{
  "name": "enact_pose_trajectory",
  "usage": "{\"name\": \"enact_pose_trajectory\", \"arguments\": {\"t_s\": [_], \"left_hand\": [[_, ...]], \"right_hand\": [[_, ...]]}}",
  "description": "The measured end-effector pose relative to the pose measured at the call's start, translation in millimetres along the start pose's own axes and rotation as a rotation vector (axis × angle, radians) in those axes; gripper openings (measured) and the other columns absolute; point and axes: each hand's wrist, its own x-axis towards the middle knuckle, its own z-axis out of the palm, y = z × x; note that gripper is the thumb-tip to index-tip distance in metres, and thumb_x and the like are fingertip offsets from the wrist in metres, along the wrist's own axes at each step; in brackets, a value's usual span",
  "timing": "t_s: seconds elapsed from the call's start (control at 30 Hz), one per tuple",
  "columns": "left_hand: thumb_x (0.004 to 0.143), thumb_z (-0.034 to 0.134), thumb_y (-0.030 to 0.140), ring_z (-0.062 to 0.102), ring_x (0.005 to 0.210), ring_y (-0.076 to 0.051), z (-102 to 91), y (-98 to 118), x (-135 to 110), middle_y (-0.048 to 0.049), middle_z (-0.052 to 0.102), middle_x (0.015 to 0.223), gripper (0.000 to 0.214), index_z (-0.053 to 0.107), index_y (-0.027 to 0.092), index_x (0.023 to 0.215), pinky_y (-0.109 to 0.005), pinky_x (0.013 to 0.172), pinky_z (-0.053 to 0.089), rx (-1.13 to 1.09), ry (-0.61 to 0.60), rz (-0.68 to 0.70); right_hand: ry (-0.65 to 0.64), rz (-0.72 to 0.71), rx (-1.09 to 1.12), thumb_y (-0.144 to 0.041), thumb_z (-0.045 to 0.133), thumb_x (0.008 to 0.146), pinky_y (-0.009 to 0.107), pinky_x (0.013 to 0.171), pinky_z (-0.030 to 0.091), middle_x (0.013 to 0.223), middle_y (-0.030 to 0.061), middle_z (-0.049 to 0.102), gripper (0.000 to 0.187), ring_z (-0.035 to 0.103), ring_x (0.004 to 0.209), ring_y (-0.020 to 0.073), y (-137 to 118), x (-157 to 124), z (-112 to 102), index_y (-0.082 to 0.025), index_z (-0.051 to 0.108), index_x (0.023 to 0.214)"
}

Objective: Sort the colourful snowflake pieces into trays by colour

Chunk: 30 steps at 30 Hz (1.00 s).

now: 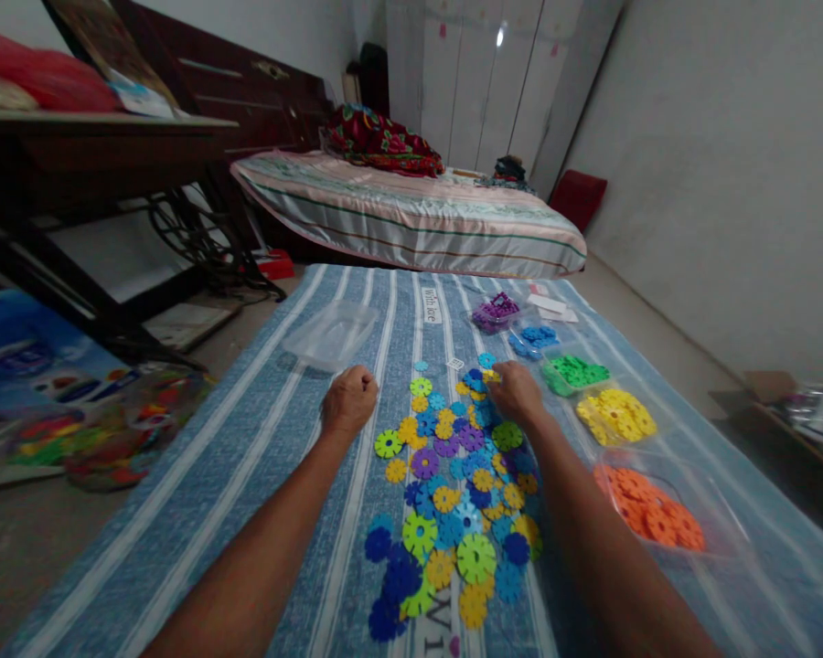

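Mid-table, left hand (pixel 349 399) balled up, right hand (pixel 514 391) at the far end of a heap of flower-shaped discs (pixel 469 517).
Can't see inside that left fist, and the right fingertips are hidden beside a yellow disc (pixel 492 376), so no telling if they've gripped it. Heap runs toward the table's (pixel 247 512) near edge, which is cut off, and half covers some printed letters (pixel 437 616). See-through tub (pixel 333 336) sits toward the far left corner; along the right edge it's orange pieces (pixel 648 507) nearest, then yellow (pixel 617 416), green (pixel 576 373), blue (pixel 533 340) and kinda blurry purple ones (pixel 497 311).
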Motion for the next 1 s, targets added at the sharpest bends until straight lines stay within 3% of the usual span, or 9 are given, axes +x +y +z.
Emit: {"name": "enact_pose_trajectory", "arguments": {"t_s": [0.2,0.5,0.8,1.0], "left_hand": [[0.083,0.048,0.024,0.061,0.078,-0.020,1.9,-2,1,-0.0047,0.066,0.082,0.011,0.057,0.021,0.077,-0.028,0.069,0.043,-0.011,0.006,-0.006],[0.084,0.046,0.025,0.061,0.079,-0.021,-3.5,3,1,-0.0055,0.066,0.083,0.014,0.057,0.021,0.076,-0.029,0.069,0.043,-0.007,-0.014,-0.019],[0.084,0.046,0.025,0.062,0.078,-0.020,-3.6,3,1,-0.0048,0.067,0.081,0.014,0.057,0.022,0.076,-0.028,0.067,0.043,-0.002,-0.003,-0.008],[0.083,0.046,0.025,0.062,0.078,-0.021,-5.8,5,2,-0.0059,0.067,0.082,0.013,0.056,0.022,0.076,-0.028,0.068,0.043,0.017,-0.021,-0.010]], "right_hand": [[-0.136,0.039,-0.051,-0.023,0.043,0.093,0.036,0.089,0.043,0.123,0.0158,0.059,0.032,0.053,0.116,0.0264,-3,12,9,-0.015,0.065,0.114],[-0.150,-0.012,-0.132,-0.032,0.030,0.101,0.031,0.083,0.043,0.113,0.0160,0.063,0.043,0.060,0.106,0.0244,-2,-3,4,-0.013,0.068,0.108],[0.059,-0.079,-0.182,-0.019,0.039,0.097,0.027,0.068,0.036,0.093,0.0116,0.067,0.033,0.062,0.080,0.0178,8,-43,-11,-0.014,0.070,0.089],[0.269,-0.061,-0.226,-0.017,0.041,0.094,0.029,0.068,0.033,0.083,0.0106,0.066,0.033,0.058,0.074,0.0177,36,-64,-53,-0.014,0.070,0.079]]}}
